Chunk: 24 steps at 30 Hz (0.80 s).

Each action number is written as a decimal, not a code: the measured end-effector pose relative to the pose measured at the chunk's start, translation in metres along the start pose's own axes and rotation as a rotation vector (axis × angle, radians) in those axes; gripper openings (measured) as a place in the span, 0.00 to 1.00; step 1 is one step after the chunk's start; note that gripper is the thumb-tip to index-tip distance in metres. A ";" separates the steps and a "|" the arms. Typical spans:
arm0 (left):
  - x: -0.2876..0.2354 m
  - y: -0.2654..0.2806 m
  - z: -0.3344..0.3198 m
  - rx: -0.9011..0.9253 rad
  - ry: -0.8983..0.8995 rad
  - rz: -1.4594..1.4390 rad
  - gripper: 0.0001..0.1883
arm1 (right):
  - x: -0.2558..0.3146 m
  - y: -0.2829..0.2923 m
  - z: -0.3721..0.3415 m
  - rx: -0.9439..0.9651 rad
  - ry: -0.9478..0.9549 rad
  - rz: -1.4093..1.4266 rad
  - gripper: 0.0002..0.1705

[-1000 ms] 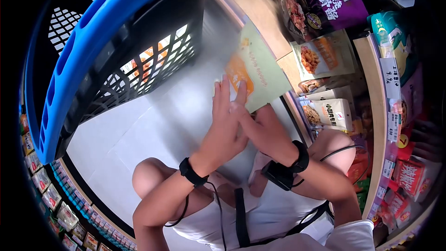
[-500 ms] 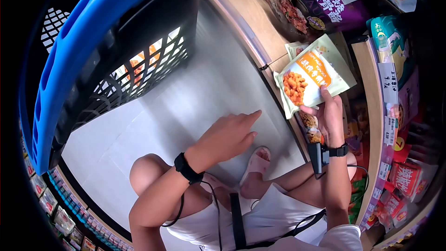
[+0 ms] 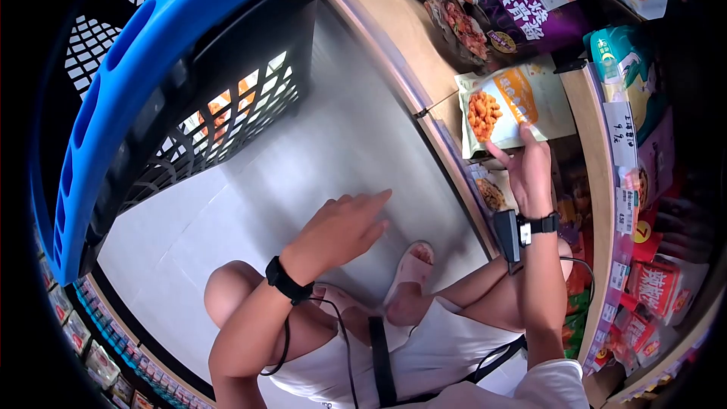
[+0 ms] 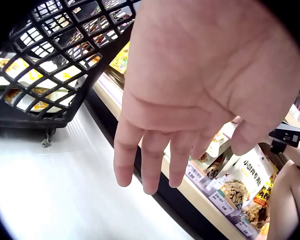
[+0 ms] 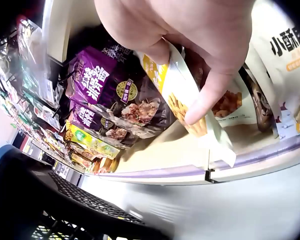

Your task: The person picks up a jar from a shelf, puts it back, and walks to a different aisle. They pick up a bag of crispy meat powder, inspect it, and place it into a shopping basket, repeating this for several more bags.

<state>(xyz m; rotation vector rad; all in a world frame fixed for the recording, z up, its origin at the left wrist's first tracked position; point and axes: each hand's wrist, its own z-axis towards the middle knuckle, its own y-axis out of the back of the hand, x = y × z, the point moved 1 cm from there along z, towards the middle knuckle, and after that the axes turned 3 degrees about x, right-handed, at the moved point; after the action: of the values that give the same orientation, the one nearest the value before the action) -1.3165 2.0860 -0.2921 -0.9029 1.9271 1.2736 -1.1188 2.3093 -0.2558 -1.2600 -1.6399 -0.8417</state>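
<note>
My right hand (image 3: 532,176) grips a pale green seasoning packet (image 3: 522,106) with an orange label and a picture of fried pieces. In the right wrist view the packet (image 5: 180,82) is seen edge-on, thumb on one face and fingers behind it. It stands over the shelf board, next to similar packets and dark purple sauce pouches (image 5: 135,100). My left hand (image 3: 337,231) hovers over the floor between the basket and the shelf, holding nothing. Its fingers (image 4: 152,160) extend loosely in the left wrist view.
A black mesh basket (image 3: 219,125) with a blue rim (image 3: 113,76) stands at the left, with packets inside. The wooden shelf (image 3: 401,38) runs along the right, its price-tag strip (image 4: 210,192) along the front edge. White packets (image 4: 245,177) stand on it below the held one.
Both hands were together at the packet over the floor. The right hand then carried it right and onto the shelf among similar packets. The left hand let go and drew back down and left.
</note>
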 end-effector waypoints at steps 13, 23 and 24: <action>0.001 -0.006 -0.014 0.059 0.043 0.044 0.23 | -0.048 0.005 0.061 -0.224 0.023 0.145 0.19; 0.003 -0.002 -0.029 0.106 -0.016 -0.003 0.24 | -0.067 0.025 0.070 -0.351 0.140 -0.146 0.19; 0.002 -0.001 -0.030 0.104 -0.018 0.019 0.24 | -0.073 0.036 0.073 -0.304 0.193 -0.390 0.19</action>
<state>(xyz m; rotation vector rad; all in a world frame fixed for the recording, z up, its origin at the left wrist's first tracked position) -1.3215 2.0574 -0.2845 -0.8197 1.9733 1.1763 -1.0943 2.3568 -0.3511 -1.0280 -1.6665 -1.4514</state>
